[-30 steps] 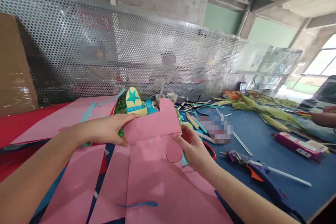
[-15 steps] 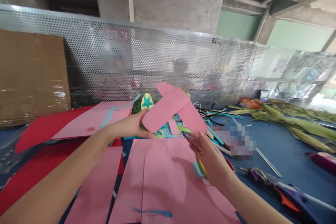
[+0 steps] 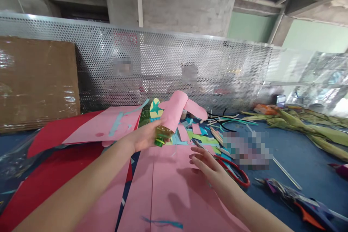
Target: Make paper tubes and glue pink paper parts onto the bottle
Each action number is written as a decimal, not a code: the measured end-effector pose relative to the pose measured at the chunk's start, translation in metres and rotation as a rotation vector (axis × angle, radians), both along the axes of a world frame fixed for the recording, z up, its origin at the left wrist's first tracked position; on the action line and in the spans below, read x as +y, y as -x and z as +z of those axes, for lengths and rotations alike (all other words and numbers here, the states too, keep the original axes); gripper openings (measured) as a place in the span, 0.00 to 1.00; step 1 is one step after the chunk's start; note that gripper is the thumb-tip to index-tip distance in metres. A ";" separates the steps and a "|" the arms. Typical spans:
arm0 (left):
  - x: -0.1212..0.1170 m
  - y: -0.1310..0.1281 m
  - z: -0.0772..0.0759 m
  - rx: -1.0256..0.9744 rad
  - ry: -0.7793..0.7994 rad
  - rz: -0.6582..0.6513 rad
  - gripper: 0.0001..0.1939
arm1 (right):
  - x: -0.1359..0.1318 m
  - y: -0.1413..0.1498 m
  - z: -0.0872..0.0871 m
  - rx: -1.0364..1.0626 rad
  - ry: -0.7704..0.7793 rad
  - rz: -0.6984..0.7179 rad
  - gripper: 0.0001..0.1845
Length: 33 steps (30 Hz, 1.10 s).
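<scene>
My left hand (image 3: 148,136) is wrapped round a plastic bottle (image 3: 164,133) covered in pink paper, with pink flaps sticking out on both sides. Its green cap points down towards me. My right hand (image 3: 208,166) is empty, fingers spread above large pink paper sheets (image 3: 174,185). Just beyond and to the right of it lie scissors (image 3: 236,174) with red handles. Behind the bottle stands a pale yellow rounded piece with a teal star (image 3: 156,108). Pink, green and blue paper scraps (image 3: 199,137) lie beneath and beyond the bottle.
Red sheets (image 3: 51,181) and a pink sheet (image 3: 100,123) cover the left side. A glue gun (image 3: 293,195) lies at right, below a pile of corn husks (image 3: 304,123). A perforated metal screen (image 3: 163,54) and a cardboard sheet (image 3: 38,83) stand at the back.
My right hand has come away from the pink flap and moved back towards me, fingers spread. The bottle has turned in my left hand, so its green cap now shows.
</scene>
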<state>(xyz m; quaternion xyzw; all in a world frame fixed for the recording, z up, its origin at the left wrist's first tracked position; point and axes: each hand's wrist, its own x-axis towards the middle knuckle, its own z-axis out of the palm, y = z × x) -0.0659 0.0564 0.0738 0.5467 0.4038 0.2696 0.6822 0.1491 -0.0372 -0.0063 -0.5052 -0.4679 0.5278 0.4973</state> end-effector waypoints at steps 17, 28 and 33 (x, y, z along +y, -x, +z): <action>0.013 0.033 -0.005 0.438 -0.212 -0.070 0.28 | -0.011 0.003 0.003 -0.553 -0.276 0.257 0.09; 0.015 0.019 0.002 0.730 -0.751 0.102 0.20 | -0.024 0.006 0.011 -0.692 -0.330 0.395 0.08; -0.001 0.006 0.017 0.690 -1.014 0.232 0.07 | -0.032 0.009 0.016 -0.712 -0.292 0.491 0.08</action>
